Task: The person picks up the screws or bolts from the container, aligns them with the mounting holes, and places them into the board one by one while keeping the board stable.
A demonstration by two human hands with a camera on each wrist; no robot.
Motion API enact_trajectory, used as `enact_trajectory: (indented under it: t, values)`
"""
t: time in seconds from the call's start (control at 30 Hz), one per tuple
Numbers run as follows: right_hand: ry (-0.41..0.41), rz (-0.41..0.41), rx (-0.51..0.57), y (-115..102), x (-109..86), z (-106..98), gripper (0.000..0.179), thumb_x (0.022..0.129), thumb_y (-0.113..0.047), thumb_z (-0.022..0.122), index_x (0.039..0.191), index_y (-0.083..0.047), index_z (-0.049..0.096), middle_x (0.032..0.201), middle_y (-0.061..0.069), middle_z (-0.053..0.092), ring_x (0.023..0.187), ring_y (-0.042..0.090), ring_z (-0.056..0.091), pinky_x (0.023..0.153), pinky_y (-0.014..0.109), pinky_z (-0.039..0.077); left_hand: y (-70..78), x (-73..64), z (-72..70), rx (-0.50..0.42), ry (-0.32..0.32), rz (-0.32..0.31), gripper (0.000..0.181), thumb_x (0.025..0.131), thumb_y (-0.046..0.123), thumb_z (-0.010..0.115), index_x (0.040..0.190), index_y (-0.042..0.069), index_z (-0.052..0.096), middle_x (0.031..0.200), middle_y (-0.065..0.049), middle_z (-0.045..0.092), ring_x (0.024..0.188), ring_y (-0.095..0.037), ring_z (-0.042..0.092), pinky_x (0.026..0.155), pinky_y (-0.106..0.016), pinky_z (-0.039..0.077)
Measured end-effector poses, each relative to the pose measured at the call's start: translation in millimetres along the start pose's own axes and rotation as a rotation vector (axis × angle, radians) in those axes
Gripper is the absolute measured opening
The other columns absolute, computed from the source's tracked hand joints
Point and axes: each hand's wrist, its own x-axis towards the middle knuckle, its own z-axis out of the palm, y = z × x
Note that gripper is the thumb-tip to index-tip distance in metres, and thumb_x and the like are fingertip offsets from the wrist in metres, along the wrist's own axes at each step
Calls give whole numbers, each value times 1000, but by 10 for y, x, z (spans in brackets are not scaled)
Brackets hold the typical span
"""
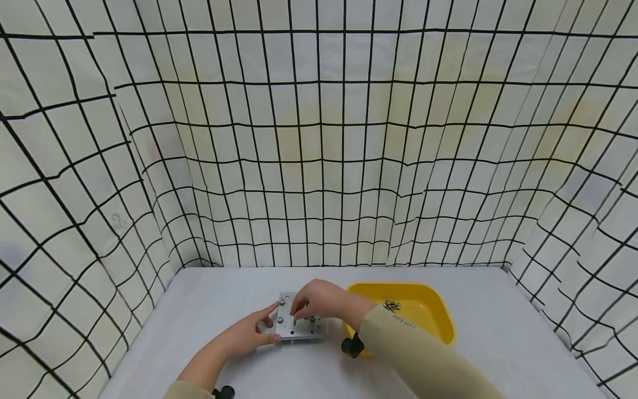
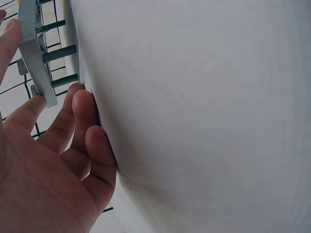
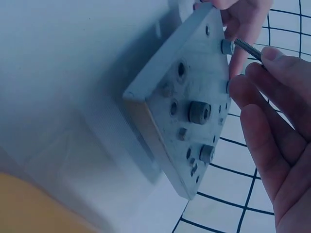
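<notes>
A silvery metal plate (image 1: pixel 301 331) with drilled holes stands raised on the table, threaded screw shanks (image 2: pixel 60 52) jutting from its underside. At its left side my left hand (image 1: pixel 247 334) grips the edge, thumb near the front corner and index finger farther back. The other left fingers (image 2: pixel 99 145) rest on the table. Over the plate, my right hand (image 1: pixel 319 302) pinches a screw (image 3: pixel 248 49), threaded end toward the plate; its head is hidden by the fingers. Several socket-head screws sit in the plate, among them a large one (image 3: pixel 199 112).
A yellow tray (image 1: pixel 438 310) stands right of the plate, under my right forearm, with a small heap of screws (image 1: pixel 392 306) in it. A white cloth covers the table (image 1: pixel 224 288). White walls with black grid lines (image 1: pixel 319 166) enclose the back and sides.
</notes>
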Motion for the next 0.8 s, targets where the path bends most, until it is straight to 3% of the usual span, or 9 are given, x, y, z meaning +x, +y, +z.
enact_trajectory:
  t: [0.3,0.8]
  values:
    - [-28,28,-68,-61,29,107,4,90,-26,75,88,-28,78,79,-20,64,76,3,54,76,19,46,33,-8,4,-3,5,-8,92,77,46,82,154,22,38,112,0,58,80,-16,53,67,-35,44]
    - [-66,-99,-263,-139,52,144,5,90,-28,75,93,-28,78,81,-21,64,79,0,52,84,18,44,-3,-4,1,-18,9,3,92,78,45,82,154,22,37,113,-1,58,80,-16,53,67,-34,44]
